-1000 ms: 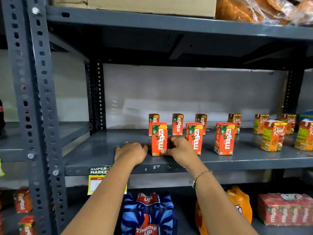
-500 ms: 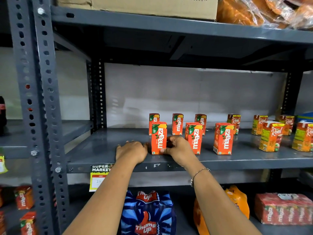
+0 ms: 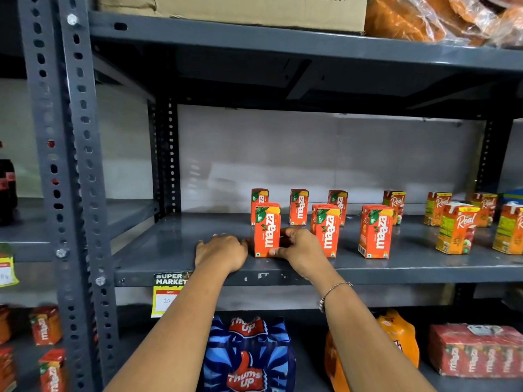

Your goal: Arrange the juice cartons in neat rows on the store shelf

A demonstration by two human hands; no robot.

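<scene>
Orange Maaza juice cartons stand upright in two rows on the grey metal shelf. The front row holds three: a left carton, a middle one and a right one. Three more stand behind them. My right hand grips the front left carton from its right side, thumb at its base. My left hand lies flat on the shelf, its fingers touching the carton's left lower edge.
Real juice cartons stand at the right end of the shelf. A slotted upright post is at the left. A price label hangs from the shelf lip. Thums Up packs and a Maaza pack sit below.
The hands and the front left carton hold nearly the same place. The right hand's fingers have shifted slightly around the carton's base.
</scene>
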